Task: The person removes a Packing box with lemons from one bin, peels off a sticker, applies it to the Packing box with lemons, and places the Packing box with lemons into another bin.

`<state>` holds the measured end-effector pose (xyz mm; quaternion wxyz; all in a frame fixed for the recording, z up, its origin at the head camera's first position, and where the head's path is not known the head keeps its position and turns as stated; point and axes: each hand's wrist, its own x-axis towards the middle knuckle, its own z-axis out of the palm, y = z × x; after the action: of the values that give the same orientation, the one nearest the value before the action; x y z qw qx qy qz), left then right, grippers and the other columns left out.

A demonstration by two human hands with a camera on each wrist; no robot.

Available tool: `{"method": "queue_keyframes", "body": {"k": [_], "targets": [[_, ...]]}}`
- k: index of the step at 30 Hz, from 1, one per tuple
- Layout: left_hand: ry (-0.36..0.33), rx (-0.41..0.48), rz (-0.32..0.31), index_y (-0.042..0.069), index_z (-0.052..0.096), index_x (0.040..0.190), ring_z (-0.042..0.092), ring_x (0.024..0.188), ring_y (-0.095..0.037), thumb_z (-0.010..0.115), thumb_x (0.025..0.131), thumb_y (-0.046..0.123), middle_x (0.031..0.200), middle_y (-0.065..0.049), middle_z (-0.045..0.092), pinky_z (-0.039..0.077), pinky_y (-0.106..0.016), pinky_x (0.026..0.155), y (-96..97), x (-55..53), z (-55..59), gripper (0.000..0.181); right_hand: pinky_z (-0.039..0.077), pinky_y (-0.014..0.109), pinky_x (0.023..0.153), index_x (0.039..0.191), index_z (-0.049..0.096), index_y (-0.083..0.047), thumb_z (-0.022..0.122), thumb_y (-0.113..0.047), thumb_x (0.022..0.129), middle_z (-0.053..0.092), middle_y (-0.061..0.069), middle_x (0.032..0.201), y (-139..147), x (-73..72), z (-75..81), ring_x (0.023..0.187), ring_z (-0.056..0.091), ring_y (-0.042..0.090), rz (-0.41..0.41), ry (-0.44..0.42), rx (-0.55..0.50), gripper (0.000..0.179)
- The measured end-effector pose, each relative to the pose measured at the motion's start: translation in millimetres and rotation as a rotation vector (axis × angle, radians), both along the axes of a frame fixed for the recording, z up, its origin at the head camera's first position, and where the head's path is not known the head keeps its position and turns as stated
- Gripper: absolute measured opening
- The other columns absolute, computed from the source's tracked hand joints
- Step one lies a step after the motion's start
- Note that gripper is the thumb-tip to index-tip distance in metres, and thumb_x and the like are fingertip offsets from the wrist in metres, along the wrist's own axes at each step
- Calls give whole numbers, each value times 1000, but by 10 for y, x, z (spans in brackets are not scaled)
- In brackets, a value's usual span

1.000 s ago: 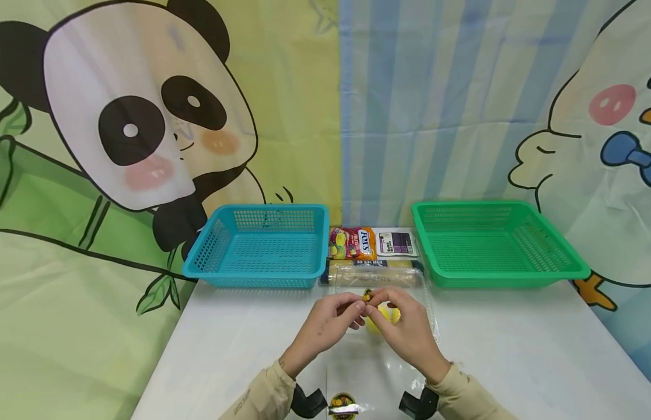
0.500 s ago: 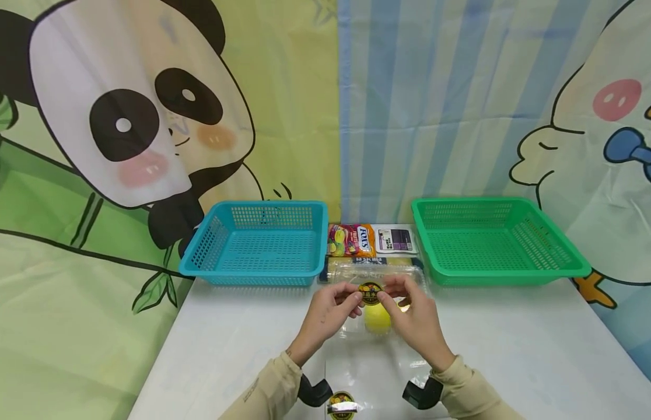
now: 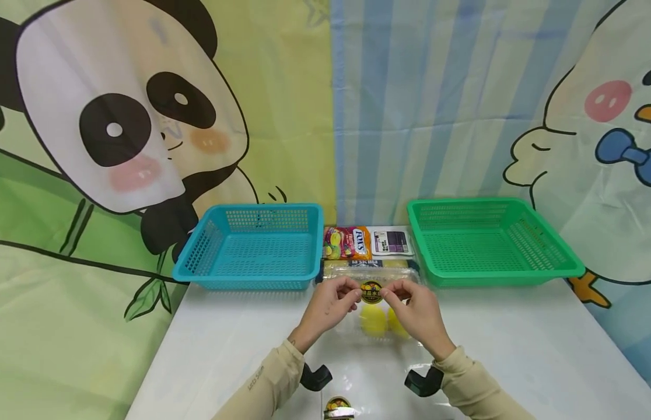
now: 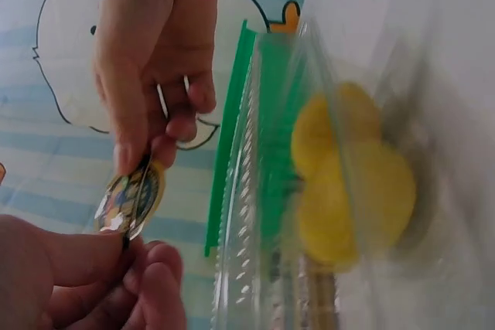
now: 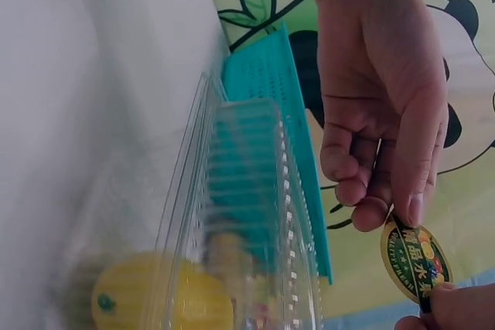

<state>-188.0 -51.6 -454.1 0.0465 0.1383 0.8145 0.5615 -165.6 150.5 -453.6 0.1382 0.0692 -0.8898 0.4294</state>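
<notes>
A round black-and-gold fruit sticker (image 3: pixel 371 292) is stretched between both hands, its printed face towards the head camera. My left hand (image 3: pixel 329 303) pinches its left edge between thumb and fingers. The opposite edge is pinched by my right hand (image 3: pixel 417 310). The right wrist view shows the sticker's (image 5: pixel 416 262) gold lettering up close. Under the hands stands a clear plastic box (image 5: pixel 288 183) with yellow lemon-like fruits (image 3: pixel 374 320) inside; the right hand partly covers one in the head view. The sticker does not touch the box.
Behind the box lie a long yellowish pack (image 3: pixel 367 264), a FOX'S candy bag (image 3: pixel 347 242) and a white pouch (image 3: pixel 391 242). A blue basket (image 3: pixel 247 284) stands left, a green basket (image 3: pixel 506 279) right. Another round sticker (image 3: pixel 338 403) lies at the table's near side.
The sticker has turned from nearly edge-on to face the head camera, now held at both sides. More of the yellow fruits shows below the hands. The head view has shifted slightly.
</notes>
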Motion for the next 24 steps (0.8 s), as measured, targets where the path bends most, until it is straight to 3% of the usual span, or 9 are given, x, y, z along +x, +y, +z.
{"method": "queue_keyframes", "body": {"k": [4, 10, 16, 24], "targets": [[66, -135, -24, 13, 73, 96, 62, 71, -11, 63, 101, 20, 88, -3, 73, 54, -24, 62, 17, -88, 20, 13, 50, 24, 64, 87, 73, -10, 75, -17, 92, 71, 0, 78, 41, -80, -22, 69, 61, 10, 18, -10, 62, 10], [130, -328, -45, 14, 73, 90, 54, 65, -10, 65, 99, 22, 80, 5, 68, 49, -22, 57, 124, -211, 8, 14, 41, 25, 57, 84, 73, -11, 73, -21, 93, 67, -1, 73, 120, -223, -35, 63, 51, 13, 20, -96, 143, 13], [141, -450, -45, 16, 70, 82, 52, 60, -8, 67, 98, 21, 71, 6, 63, 45, -21, 52, 197, -274, -17, 17, 36, 26, 52, 81, 74, -10, 73, -21, 92, 68, 3, 78, 160, -298, -64, 56, 47, 13, 25, -133, 197, 16], [170, -556, -18, 18, 63, 72, 48, 55, -7, 69, 92, 17, 63, 7, 57, 40, -22, 51, 239, -291, -50, 21, 41, 32, 62, 72, 72, -9, 76, -18, 86, 63, 11, 91, 151, -312, -144, 72, 51, 20, 3, -88, 280, 18]]}}
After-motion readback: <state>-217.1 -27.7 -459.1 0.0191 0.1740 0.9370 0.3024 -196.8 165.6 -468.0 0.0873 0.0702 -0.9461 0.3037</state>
